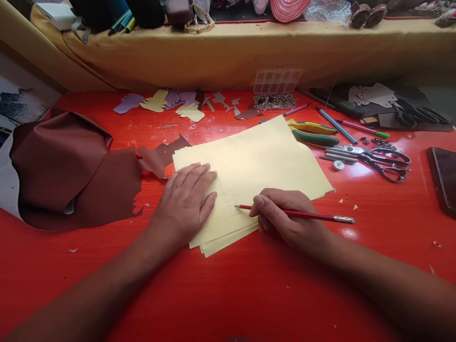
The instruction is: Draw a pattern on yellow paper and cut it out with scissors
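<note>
My left hand (187,202) lies flat on the left side of a stack of pale yellow paper (256,156), fingers stretched out. Between my right thumb and fingers is a red pencil (313,215), its eraser end pointing right. The pencil's tip touches or hovers just over the top sheet; I cannot tell which. My right hand (285,213) rests at the lower right edge of the stack. Thin pencil lines (231,202) form a small angular drawing on the sheet between my hands. Part of it may be hidden by my left fingers.
Brown leather (78,171) lies folded at the left. Scissors (381,159), green-and-yellow-handled pliers (315,133) and pens (337,124) lie to the right of the paper. A phone (443,178) is at the right edge. Behind stand a clear compartment box (276,88) and paper cutouts (155,101).
</note>
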Tool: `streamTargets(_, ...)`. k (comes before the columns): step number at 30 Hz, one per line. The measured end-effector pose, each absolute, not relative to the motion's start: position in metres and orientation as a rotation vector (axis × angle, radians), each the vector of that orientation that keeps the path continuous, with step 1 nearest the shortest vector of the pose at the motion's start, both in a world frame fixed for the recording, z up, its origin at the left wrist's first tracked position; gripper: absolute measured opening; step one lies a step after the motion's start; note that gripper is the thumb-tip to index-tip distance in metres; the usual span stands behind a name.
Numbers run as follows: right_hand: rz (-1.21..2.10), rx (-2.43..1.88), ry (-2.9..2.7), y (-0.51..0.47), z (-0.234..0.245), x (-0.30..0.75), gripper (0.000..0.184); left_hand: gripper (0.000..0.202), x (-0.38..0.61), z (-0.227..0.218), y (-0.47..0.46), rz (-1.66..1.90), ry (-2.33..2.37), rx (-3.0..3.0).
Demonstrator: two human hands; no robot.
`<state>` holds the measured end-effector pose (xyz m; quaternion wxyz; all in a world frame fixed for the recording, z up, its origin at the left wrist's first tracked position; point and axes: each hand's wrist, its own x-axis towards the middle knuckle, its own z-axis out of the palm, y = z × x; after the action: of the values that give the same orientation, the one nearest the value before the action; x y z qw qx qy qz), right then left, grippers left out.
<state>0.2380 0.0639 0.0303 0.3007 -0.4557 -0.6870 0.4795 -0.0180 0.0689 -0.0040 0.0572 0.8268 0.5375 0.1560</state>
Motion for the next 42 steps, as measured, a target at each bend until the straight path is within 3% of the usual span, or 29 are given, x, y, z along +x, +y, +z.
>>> streamTargets(42, 1.268, -1.180, -1.804, 0.0636, 0.0261, 0.2391, 0.041, 0.042, -0.0198, -0.0069, 0.0695, 0.468, 1.621, 2.560)
